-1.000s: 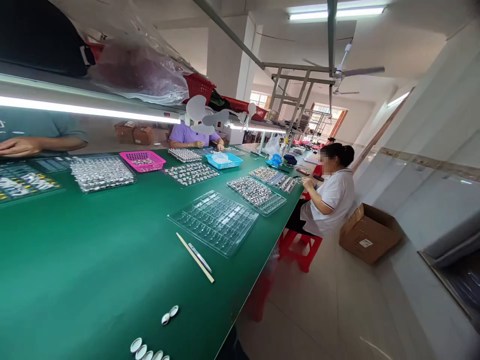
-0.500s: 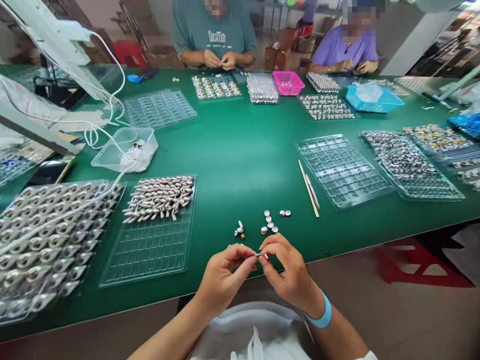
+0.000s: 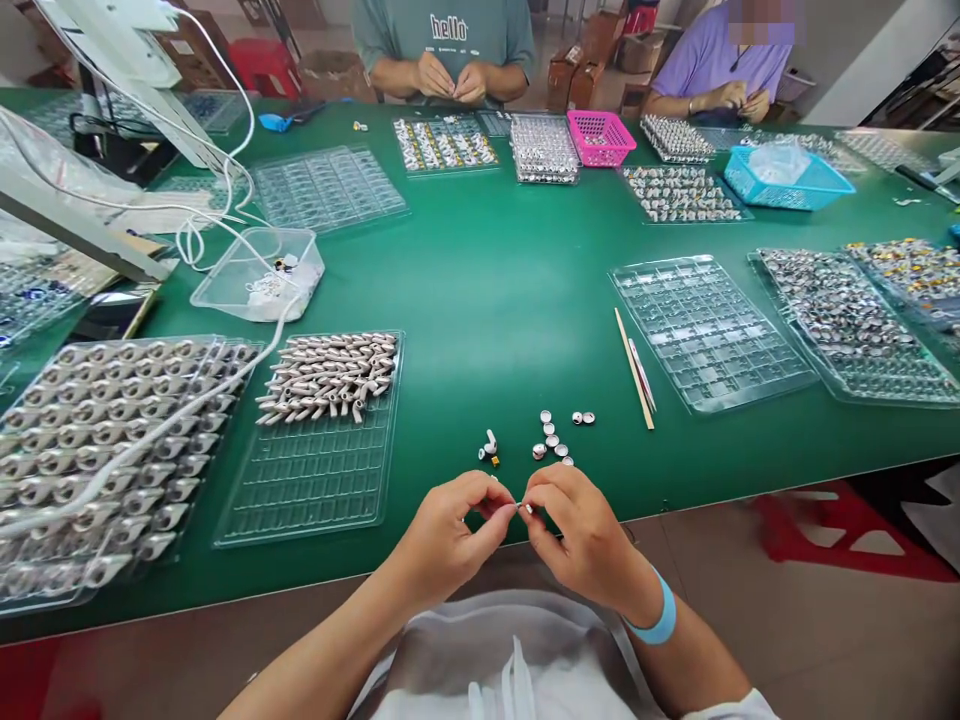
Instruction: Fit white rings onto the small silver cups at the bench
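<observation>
My left hand (image 3: pixel 461 520) and my right hand (image 3: pixel 574 520) meet fingertip to fingertip over the table's near edge. Both are closed in a pinch on a tiny white and dark part (image 3: pixel 526 507), mostly covered by the fingers, so its kind is unclear. Just beyond my hands lie several small round silver-rimmed caps (image 3: pixel 551 441). To their left is a white earbud-shaped piece (image 3: pixel 491 442) with a small yellow part (image 3: pixel 495 461) beside it.
A tray of beige stem-shaped pieces (image 3: pixel 330 375) and a tray of larger shells (image 3: pixel 82 440) stand left. A clear tub (image 3: pixel 259 285) sits behind them. On the right are a wooden stick (image 3: pixel 634 370), tweezers (image 3: pixel 642 375) and clear trays (image 3: pixel 712 330). Two people work opposite.
The camera view has tilted down a little and shifted, so the table things appear higher and mostly further right. My hands keep their pinch on the tiny part, with fingertips slightly turned.
</observation>
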Demonstrator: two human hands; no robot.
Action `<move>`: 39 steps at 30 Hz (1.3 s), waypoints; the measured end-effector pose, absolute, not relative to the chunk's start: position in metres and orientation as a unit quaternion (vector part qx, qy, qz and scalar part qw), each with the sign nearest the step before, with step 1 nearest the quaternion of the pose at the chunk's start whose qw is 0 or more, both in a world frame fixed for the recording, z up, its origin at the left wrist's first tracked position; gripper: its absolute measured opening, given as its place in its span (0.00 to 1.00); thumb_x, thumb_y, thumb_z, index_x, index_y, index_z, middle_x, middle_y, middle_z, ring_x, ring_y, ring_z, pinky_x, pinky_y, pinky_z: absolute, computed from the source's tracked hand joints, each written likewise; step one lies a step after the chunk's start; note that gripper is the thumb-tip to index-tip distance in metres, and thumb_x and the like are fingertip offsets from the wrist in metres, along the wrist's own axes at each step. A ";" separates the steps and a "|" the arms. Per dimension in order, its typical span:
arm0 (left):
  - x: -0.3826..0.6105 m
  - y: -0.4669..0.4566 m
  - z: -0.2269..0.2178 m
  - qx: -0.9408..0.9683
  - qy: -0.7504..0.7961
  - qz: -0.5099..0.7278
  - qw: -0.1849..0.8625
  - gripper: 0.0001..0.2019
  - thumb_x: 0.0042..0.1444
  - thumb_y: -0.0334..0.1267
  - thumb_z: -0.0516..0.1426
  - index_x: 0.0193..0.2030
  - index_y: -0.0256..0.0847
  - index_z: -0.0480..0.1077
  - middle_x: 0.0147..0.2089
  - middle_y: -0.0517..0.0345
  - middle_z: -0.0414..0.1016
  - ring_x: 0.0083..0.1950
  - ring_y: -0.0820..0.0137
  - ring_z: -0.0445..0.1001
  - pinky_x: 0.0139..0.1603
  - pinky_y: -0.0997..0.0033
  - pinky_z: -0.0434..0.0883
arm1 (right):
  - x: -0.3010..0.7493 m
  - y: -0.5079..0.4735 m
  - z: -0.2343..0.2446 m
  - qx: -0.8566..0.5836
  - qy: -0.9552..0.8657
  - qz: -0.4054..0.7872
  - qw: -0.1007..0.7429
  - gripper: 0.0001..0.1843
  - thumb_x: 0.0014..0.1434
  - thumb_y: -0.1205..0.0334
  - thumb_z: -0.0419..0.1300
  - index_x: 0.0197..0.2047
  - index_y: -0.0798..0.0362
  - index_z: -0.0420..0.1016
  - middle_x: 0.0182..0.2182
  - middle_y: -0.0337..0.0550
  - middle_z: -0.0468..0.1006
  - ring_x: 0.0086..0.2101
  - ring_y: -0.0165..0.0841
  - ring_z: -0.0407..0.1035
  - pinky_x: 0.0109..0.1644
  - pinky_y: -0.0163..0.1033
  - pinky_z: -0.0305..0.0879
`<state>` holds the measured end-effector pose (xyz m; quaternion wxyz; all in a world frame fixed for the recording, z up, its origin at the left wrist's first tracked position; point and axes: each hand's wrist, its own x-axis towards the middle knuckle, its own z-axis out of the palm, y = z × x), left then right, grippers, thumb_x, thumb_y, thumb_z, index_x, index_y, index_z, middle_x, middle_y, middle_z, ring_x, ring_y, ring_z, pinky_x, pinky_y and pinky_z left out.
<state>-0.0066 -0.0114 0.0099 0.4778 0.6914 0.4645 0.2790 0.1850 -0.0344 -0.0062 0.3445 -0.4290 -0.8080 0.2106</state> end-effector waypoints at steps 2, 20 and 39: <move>-0.008 -0.010 0.012 0.677 0.466 0.254 0.509 0.10 0.62 0.38 0.54 0.32 0.38 0.73 0.30 0.58 0.75 0.31 0.72 0.70 0.33 0.75 0.67 | 0.184 -0.036 -0.006 -0.436 -0.793 0.239 0.353 0.06 0.62 0.72 0.53 0.40 0.52 0.65 0.37 0.46 0.73 0.38 0.36 0.67 0.42 0.43 0.66; -0.017 -0.007 0.015 0.777 0.436 0.191 0.413 0.08 0.60 0.32 0.52 0.31 0.39 0.70 0.30 0.59 0.73 0.32 0.72 0.70 0.34 0.73 0.65 | 0.180 -0.038 -0.008 -0.427 -0.824 0.201 0.313 0.08 0.62 0.73 0.52 0.41 0.52 0.66 0.37 0.46 0.74 0.35 0.36 0.66 0.40 0.43 0.63; -0.015 -0.010 0.018 0.733 0.431 0.191 0.490 0.10 0.63 0.34 0.48 0.31 0.39 0.64 0.29 0.61 0.67 0.30 0.74 0.64 0.30 0.75 0.63 | 0.175 -0.050 -0.026 -0.391 -0.732 0.277 0.484 0.13 0.61 0.74 0.57 0.47 0.49 0.69 0.41 0.47 0.76 0.41 0.37 0.72 0.44 0.47 0.71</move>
